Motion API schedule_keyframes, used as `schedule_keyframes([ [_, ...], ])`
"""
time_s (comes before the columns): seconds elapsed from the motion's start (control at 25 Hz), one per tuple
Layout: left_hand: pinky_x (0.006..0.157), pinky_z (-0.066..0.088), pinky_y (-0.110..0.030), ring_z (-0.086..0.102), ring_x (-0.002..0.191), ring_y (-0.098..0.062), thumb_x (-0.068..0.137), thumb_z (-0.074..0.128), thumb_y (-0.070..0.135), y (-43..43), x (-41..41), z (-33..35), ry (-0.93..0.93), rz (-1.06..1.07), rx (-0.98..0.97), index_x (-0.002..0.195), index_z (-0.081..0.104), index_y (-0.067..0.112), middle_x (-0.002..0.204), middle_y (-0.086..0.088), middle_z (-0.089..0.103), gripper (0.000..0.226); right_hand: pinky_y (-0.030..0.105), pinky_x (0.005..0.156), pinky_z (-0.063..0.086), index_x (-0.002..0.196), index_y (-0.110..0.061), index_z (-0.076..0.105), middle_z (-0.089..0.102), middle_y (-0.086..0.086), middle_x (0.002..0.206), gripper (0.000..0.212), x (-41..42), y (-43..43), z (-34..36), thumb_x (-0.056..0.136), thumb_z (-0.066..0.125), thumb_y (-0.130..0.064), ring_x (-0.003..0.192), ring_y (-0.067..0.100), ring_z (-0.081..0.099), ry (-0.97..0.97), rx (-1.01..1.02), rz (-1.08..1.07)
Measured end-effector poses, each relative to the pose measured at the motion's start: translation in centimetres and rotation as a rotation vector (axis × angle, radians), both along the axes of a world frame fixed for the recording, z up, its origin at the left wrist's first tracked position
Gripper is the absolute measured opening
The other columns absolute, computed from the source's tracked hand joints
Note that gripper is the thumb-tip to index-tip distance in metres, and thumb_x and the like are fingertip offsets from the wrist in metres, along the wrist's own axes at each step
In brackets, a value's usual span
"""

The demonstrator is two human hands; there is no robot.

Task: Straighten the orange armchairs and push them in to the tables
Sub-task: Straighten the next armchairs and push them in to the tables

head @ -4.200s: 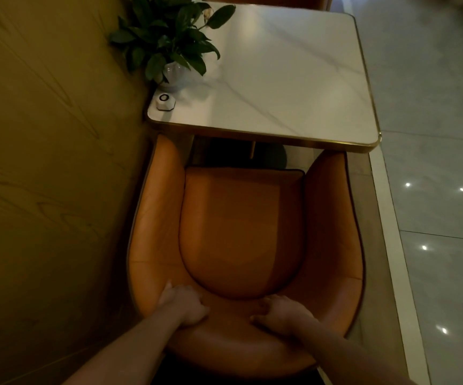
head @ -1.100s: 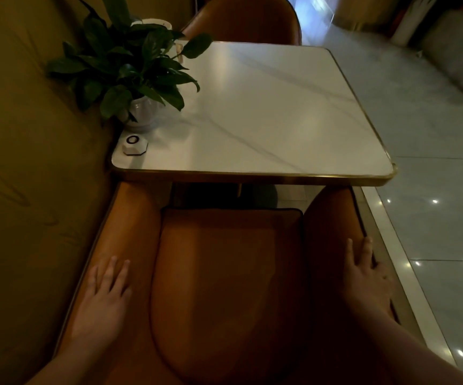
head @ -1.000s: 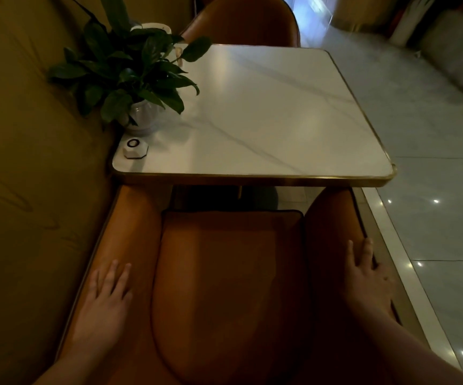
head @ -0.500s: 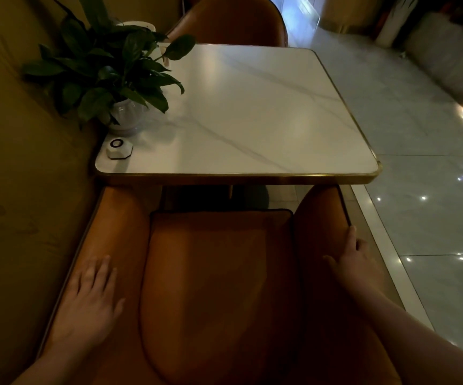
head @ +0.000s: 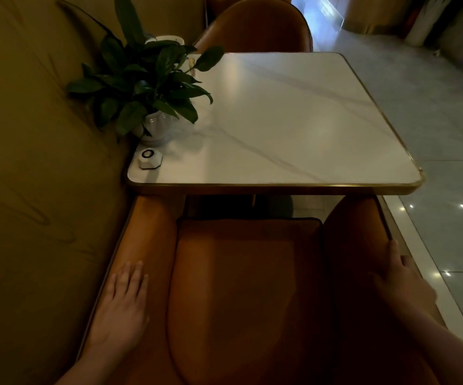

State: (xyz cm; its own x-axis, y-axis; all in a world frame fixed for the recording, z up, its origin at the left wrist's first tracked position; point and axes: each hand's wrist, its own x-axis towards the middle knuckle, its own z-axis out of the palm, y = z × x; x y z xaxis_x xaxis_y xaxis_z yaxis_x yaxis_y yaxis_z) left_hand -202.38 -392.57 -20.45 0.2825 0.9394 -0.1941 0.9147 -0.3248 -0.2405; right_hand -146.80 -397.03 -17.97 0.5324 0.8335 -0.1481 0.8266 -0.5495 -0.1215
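Orange leather armchair (head: 247, 287) sits nosed up to the marble table (head: 294, 129), left hand (head: 119, 307) spread flat on one arm, right hand (head: 402, 282) curled over the other's outer edge, so it looks like squaring-up, needing an even two-handed shove forward next.

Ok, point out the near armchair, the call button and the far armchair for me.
Near armchair (head: 241, 287): head view, on the seat cushion.
Call button (head: 149, 159): head view, on its top face.
Far armchair (head: 255, 26): head view, on the backrest beyond the table.
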Motion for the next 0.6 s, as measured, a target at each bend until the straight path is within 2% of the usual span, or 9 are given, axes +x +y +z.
schedule_keyframes([
  [0.04, 0.118, 0.016, -0.061, 0.017, 0.147, -0.044, 0.061, 0.083, 0.038, 0.3, 0.2, -0.1, 0.007, -0.007, 0.012, 0.135, 0.054, -0.004, 0.154, -0.029, 0.034, 0.089, 0.038, 0.057, 0.049, 0.155, -0.027, 0.001, 0.048, 0.016, 0.136, 0.093, 0.2, 0.6, -0.1, 0.089, 0.065, -0.043, 0.088, 0.035, 0.063, -0.003, 0.011, 0.005],
  [0.12, 0.118, 0.015, -0.063, 0.02, 0.146, -0.048, 0.076, 0.057, 0.03, 0.9, 0.5, -0.4, 0.015, -0.047, 0.061, 0.134, 0.053, -0.006, 0.153, -0.031, 0.033, 0.069, 0.039, 0.059, 0.052, 0.156, -0.027, -0.001, 0.048, 0.015, 0.135, 0.093, 0.4, 1.8, -0.1, 0.09, 0.063, -0.045, 0.089, 0.034, 0.063, -0.015, -0.001, 0.014],
  [0.2, 0.118, 0.014, -0.063, 0.021, 0.145, -0.05, 0.077, 0.035, 0.02, 1.2, 0.5, -0.7, 0.008, -0.065, 0.083, 0.134, 0.052, -0.008, 0.152, -0.033, 0.032, 0.066, 0.038, 0.057, 0.051, 0.155, -0.027, -0.001, 0.049, 0.014, 0.134, 0.093, 0.7, 2.8, -0.1, 0.09, 0.062, -0.046, 0.089, 0.033, 0.063, -0.034, -0.015, 0.011],
  [0.32, 0.116, 0.015, -0.064, 0.022, 0.144, -0.052, 0.078, 0.029, 0.016, 0.9, 0.5, -1.1, -0.002, -0.083, 0.124, 0.133, 0.052, -0.011, 0.152, -0.035, 0.03, 0.065, 0.035, 0.055, 0.048, 0.155, -0.027, -0.001, 0.048, 0.013, 0.132, 0.093, 0.8, 3.2, -0.2, 0.09, 0.062, -0.046, 0.089, 0.032, 0.062, -0.028, 0.003, 0.021],
  [0.4, 0.116, 0.015, -0.064, 0.021, 0.144, -0.052, 0.079, 0.034, 0.018, 1.0, 0.5, -1.2, -0.021, -0.081, 0.138, 0.132, 0.052, -0.011, 0.153, -0.034, 0.029, 0.064, 0.039, 0.061, 0.052, 0.155, -0.026, -0.002, 0.046, 0.015, 0.135, 0.094, 0.8, 3.3, -0.4, 0.09, 0.061, -0.049, 0.096, 0.033, 0.061, -0.01, 0.009, 0.027],
  [0.48, 0.117, 0.012, -0.063, 0.02, 0.145, -0.051, 0.08, 0.053, 0.024, 1.2, 0.4, -1.0, -0.008, -0.078, 0.099, 0.133, 0.052, -0.01, 0.153, -0.033, 0.029, 0.063, 0.05, 0.082, 0.055, 0.155, -0.024, -0.006, 0.034, 0.019, 0.149, 0.096, 0.6, 3.4, -0.4, 0.09, 0.059, -0.051, 0.121, 0.04, 0.051, -0.009, -0.026, 0.005],
  [0.52, 0.118, 0.011, -0.062, 0.02, 0.146, -0.049, 0.077, 0.066, 0.03, 1.3, 0.5, -0.8, 0.015, -0.048, 0.034, 0.134, 0.052, -0.009, 0.154, -0.031, 0.03, 0.071, 0.055, 0.099, 0.047, 0.155, -0.021, -0.008, 0.02, 0.02, 0.158, 0.096, 0.4, 3.4, -0.5, 0.091, 0.057, -0.052, 0.136, 0.042, 0.036, -0.042, -0.047, 0.017],
  [0.56, 0.119, 0.008, -0.059, 0.019, 0.147, -0.047, 0.072, 0.073, 0.039, 1.4, 0.5, -0.6, 0.035, -0.013, -0.023, 0.134, 0.054, -0.007, 0.154, -0.029, 0.032, 0.08, 0.057, 0.113, 0.033, 0.156, -0.018, -0.01, 0.003, 0.018, 0.163, 0.095, -0.1, 3.2, -0.4, 0.093, 0.053, -0.053, 0.146, 0.042, 0.018, -0.084, -0.062, 0.063],
  [0.6, 0.12, 0.005, -0.056, 0.02, 0.147, -0.043, 0.071, 0.069, 0.047, 1.4, 0.9, -0.3, 0.034, 0.033, -0.052, 0.133, 0.056, -0.004, 0.154, -0.027, 0.034, 0.082, 0.056, 0.12, 0.016, 0.156, -0.017, -0.011, -0.01, 0.016, 0.164, 0.094, -0.7, 3.1, -0.4, 0.094, 0.049, -0.054, 0.15, 0.039, 0.001, -0.135, -0.077, 0.132],
])
